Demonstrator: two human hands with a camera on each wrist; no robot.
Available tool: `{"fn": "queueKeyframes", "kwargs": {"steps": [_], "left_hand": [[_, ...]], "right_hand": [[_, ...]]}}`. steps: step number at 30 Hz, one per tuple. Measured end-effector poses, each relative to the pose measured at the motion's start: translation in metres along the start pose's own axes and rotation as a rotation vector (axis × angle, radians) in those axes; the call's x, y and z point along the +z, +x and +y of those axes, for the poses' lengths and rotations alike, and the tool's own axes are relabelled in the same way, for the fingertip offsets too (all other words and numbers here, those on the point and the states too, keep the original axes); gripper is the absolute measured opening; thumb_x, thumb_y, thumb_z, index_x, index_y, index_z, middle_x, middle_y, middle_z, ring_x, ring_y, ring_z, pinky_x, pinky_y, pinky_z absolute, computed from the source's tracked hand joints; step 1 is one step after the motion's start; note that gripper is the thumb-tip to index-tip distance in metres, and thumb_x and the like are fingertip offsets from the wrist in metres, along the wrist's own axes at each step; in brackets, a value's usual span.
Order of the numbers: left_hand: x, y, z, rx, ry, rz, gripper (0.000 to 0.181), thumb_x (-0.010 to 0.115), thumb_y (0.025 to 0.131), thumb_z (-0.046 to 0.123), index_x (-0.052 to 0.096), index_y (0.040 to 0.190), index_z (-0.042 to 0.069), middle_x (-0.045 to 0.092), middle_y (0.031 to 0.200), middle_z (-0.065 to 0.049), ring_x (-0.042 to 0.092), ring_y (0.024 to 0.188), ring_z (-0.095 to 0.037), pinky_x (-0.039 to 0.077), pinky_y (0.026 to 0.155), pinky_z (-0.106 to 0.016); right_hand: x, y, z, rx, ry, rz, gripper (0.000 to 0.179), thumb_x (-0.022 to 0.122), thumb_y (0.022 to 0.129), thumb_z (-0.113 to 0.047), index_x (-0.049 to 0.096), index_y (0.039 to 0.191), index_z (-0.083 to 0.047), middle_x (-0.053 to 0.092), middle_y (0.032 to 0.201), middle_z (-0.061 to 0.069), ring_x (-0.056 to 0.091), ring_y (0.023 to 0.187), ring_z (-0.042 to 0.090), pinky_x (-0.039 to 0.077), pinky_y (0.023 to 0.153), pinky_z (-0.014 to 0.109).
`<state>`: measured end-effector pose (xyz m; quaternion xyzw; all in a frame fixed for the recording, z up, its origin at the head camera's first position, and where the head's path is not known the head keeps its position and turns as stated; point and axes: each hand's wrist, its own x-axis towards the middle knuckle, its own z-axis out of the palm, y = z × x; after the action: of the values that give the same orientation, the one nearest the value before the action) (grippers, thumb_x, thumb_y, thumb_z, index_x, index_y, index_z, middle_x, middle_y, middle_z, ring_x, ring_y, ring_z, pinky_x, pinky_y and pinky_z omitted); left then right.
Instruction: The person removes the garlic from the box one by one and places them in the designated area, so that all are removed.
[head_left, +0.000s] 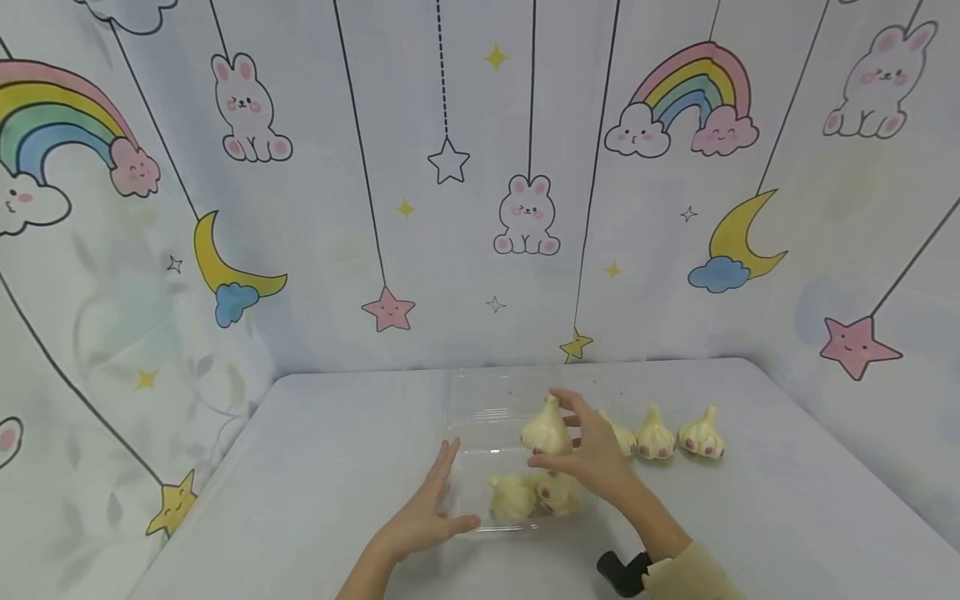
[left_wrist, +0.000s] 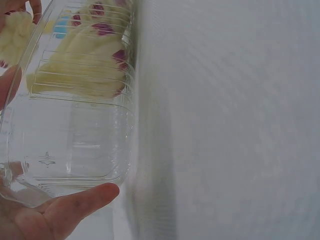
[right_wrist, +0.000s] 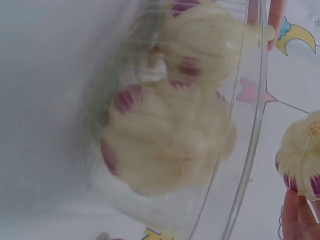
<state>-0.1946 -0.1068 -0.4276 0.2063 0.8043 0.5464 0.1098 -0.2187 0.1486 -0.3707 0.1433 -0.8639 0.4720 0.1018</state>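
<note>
A clear plastic container (head_left: 501,528) with its lid (head_left: 487,392) folded back stands on the table. Inside its near part lie two pale garlic bulbs, a left one (head_left: 512,498) and a right one (head_left: 559,493) with purple patches. My right hand (head_left: 603,458) pinches another garlic bulb (head_left: 546,429) between thumb and fingers, stem up, above the container. In the right wrist view this held bulb (right_wrist: 302,155) shows at the right edge, beyond the container wall. At the container's left side is my left hand (head_left: 423,512), fingers extended and thumb (left_wrist: 90,202) stretched along the wall.
To the right stand more garlic bulbs in a row: one partly behind my right hand (head_left: 622,437), a middle one (head_left: 656,435) and an outer one (head_left: 702,435). A black object (head_left: 624,573) sits by my right sleeve. A patterned curtain (head_left: 465,250) surrounds the white table (head_left: 337,442).
</note>
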Motion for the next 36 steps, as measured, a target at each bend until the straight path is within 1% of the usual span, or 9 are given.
{"fn": "queueKeyframes", "kwargs": {"steps": [7,10,14,19,22,26,30,33,36], "left_hand": [[0.000,0.001,-0.002,0.012,0.016,0.003,0.102,0.071,0.078,0.016,-0.003,0.148,0.017,-0.016,0.148,-0.024,0.016,0.125,-0.059,0.034,0.087,-0.067],[-0.001,0.001,-0.003,0.014,0.029,0.007,0.102,0.072,0.078,0.017,-0.003,0.148,0.015,-0.015,0.148,-0.025,0.015,0.125,-0.058,0.034,0.087,-0.067],[-0.001,0.001,-0.003,0.009,0.026,0.002,0.102,0.071,0.079,0.017,-0.004,0.148,0.016,-0.016,0.148,-0.024,0.014,0.125,-0.058,0.033,0.087,-0.068],[-0.001,0.001,-0.003,0.001,0.024,0.001,0.102,0.071,0.079,0.017,-0.004,0.148,0.017,-0.016,0.148,-0.023,0.014,0.126,-0.058,0.033,0.088,-0.068],[-0.001,0.001,-0.003,0.001,0.018,0.000,0.101,0.071,0.079,0.017,-0.003,0.148,0.019,-0.015,0.148,-0.023,0.015,0.126,-0.057,0.032,0.089,-0.067],[-0.001,0.001,-0.003,0.003,0.008,-0.007,0.101,0.071,0.079,0.017,-0.003,0.148,0.017,-0.016,0.148,-0.023,0.014,0.126,-0.057,0.033,0.089,-0.067],[-0.001,0.001,-0.003,0.002,0.013,-0.008,0.101,0.071,0.079,0.018,-0.003,0.148,0.015,-0.016,0.148,-0.023,0.014,0.126,-0.057,0.032,0.089,-0.067],[-0.001,0.000,-0.002,0.002,0.017,-0.006,0.101,0.071,0.079,0.018,-0.003,0.148,0.017,-0.015,0.149,-0.022,0.015,0.126,-0.056,0.031,0.090,-0.067],[-0.001,0.000,-0.002,0.004,0.018,-0.004,0.101,0.071,0.079,0.017,-0.003,0.148,0.018,-0.015,0.148,-0.023,0.015,0.126,-0.056,0.031,0.090,-0.067]], "right_hand": [[-0.012,-0.003,0.005,0.007,-0.025,0.004,0.089,0.085,0.059,-0.028,0.038,0.134,-0.018,0.049,0.130,0.011,0.054,0.106,0.031,0.052,0.076,0.039],[-0.016,-0.004,0.006,0.014,-0.022,0.010,0.088,0.085,0.059,-0.028,0.039,0.134,-0.017,0.051,0.126,0.015,0.056,0.102,0.033,0.053,0.073,0.038],[-0.021,-0.005,0.010,0.014,-0.010,0.028,0.088,0.085,0.060,-0.026,0.039,0.133,-0.017,0.052,0.123,0.018,0.057,0.099,0.034,0.054,0.071,0.038],[-0.027,-0.007,0.015,-0.017,-0.035,0.056,0.083,0.083,0.065,-0.026,0.037,0.134,-0.015,0.053,0.120,0.022,0.056,0.101,0.035,0.054,0.070,0.038],[-0.031,-0.009,0.017,-0.040,-0.048,0.077,0.082,0.083,0.066,-0.023,0.037,0.134,-0.015,0.053,0.119,0.023,0.058,0.097,0.037,0.055,0.067,0.037],[-0.037,-0.012,0.019,-0.063,-0.085,0.105,0.082,0.083,0.065,-0.019,0.037,0.134,-0.014,0.054,0.118,0.023,0.058,0.097,0.036,0.055,0.068,0.038],[-0.044,-0.015,0.023,-0.056,-0.124,0.117,0.082,0.082,0.066,-0.019,0.036,0.134,-0.013,0.053,0.118,0.023,0.056,0.102,0.037,0.053,0.074,0.042],[-0.049,-0.017,0.026,-0.046,-0.130,0.121,0.082,0.082,0.067,-0.020,0.036,0.134,-0.012,0.053,0.119,0.025,0.055,0.103,0.038,0.053,0.075,0.045],[-0.053,-0.020,0.029,-0.036,-0.113,0.120,0.081,0.081,0.068,-0.020,0.035,0.134,-0.012,0.052,0.120,0.026,0.054,0.105,0.040,0.052,0.075,0.047]]}}
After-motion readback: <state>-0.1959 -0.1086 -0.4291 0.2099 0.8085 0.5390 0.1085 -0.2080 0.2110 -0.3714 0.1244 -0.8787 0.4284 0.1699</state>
